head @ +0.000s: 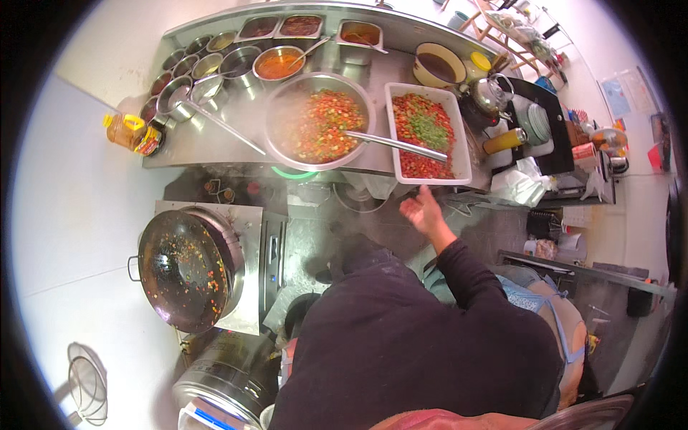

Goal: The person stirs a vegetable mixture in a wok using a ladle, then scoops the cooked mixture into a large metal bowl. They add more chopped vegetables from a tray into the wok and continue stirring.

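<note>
My right hand (424, 215) is held out with fingers apart and nothing in it, just off the near edge of a white plastic tub (466, 174). One digit points at the tub's rim; I cannot tell whether it touches. Chopped red pieces (411, 158) fill the tub, with a heap of chopped green (427, 129) on top. To its left is a steaming, wide steel bowl (277, 115) of diced red and green vegetables (330, 126). A steel-handled utensil (398, 146) leans from that bowl across the tub. My left hand is out of view.
A tilted wok (183, 269) with vegetable bits rests on the stove at left. Steel pots (242, 59) and food pans (298, 27) line the counter's back. An oil jug (134, 133) stands at its left end, a kettle (484, 99) at right. A person's blue apron (518, 293) shows beside me.
</note>
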A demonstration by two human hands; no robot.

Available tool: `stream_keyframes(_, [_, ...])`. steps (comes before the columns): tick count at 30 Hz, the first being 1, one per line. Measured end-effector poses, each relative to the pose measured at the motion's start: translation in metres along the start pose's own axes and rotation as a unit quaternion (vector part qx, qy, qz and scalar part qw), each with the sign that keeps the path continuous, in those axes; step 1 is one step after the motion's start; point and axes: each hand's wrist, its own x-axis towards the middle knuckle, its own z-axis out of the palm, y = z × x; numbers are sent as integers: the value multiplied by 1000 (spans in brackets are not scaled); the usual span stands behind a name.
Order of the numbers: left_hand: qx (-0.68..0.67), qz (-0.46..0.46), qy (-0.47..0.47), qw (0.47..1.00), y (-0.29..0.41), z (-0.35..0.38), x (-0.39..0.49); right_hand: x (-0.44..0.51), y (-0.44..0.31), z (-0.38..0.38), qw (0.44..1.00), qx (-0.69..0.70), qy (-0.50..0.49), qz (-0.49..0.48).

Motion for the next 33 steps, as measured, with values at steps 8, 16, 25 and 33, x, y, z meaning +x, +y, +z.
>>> stream_keyframes(8, [244,-1,-72,967,62,-86,34,97,-49,-24,987,137,-3,-86])
stream_keyframes(16, [-341,-134,61,928,132,-109,27,25,-48,-96,980,141,-84,-115])
stream_keyframes(25, [-415,-114,41,902,76,-80,79,-121,-38,-201,965,121,14,-233])
stream_keyframes(33, [-436,-112,21,893,79,-82,101,-185,-92,-214,943,103,33,-314])
